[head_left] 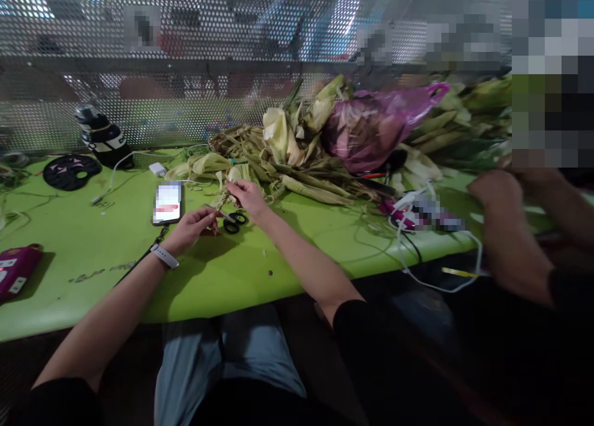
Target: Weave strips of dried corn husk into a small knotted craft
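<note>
A short, pale braided strip of corn husk (223,198) runs between my two hands above the green table. My left hand (195,225), with a light band on its wrist, pinches the strip's lower end. The upper end is between the thumb and fingers of my right hand (248,198). Black-handled scissors (233,223) lie on the table just under the strip, between the hands. Loose corn husks (208,165) are spread right behind my fingers. Beyond my left hand a phone (167,203) lies with its screen lit.
A heap of corn husks (297,141) and a pink plastic bag (371,129) stand at the back. A black bottle (104,138) and a dark palette-shaped mat (72,171) are at left, a magenta box (18,271) nearer. White cables (408,203) tangle near another person's arm (505,228) at right.
</note>
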### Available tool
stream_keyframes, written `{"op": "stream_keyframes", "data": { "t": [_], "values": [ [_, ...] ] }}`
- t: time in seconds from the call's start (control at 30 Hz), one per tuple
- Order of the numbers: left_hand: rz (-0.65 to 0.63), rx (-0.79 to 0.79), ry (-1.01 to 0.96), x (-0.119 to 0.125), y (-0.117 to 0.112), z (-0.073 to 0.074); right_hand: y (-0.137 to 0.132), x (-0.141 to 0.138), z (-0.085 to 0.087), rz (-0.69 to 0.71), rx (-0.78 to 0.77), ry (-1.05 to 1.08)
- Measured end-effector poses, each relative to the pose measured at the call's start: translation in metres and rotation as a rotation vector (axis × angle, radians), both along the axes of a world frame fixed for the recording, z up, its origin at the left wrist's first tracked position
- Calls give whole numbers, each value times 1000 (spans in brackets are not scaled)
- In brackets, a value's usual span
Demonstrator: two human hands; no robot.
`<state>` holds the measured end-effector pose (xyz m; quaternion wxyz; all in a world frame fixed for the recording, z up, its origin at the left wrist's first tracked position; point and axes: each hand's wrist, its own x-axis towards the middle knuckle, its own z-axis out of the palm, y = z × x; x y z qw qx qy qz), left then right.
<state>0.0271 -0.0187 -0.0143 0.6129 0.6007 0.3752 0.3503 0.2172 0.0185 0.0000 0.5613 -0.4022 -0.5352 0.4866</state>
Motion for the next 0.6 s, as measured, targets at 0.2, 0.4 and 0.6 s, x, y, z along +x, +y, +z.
{"op": "stream_keyframes", "data": {
  "t": [0.2, 0.4, 0.6],
  "values": [
    [-28, -29, 47, -4, 0, 3, 21, 28, 2, -268, 44, 129],
    [-7, -64, 79, -7, 0, 5, 29, 51, 13, -385, 24, 232],
    [16, -10, 128, -5, 0, 1, 28, 47, 27, -280, -33, 224]
  ]
}}
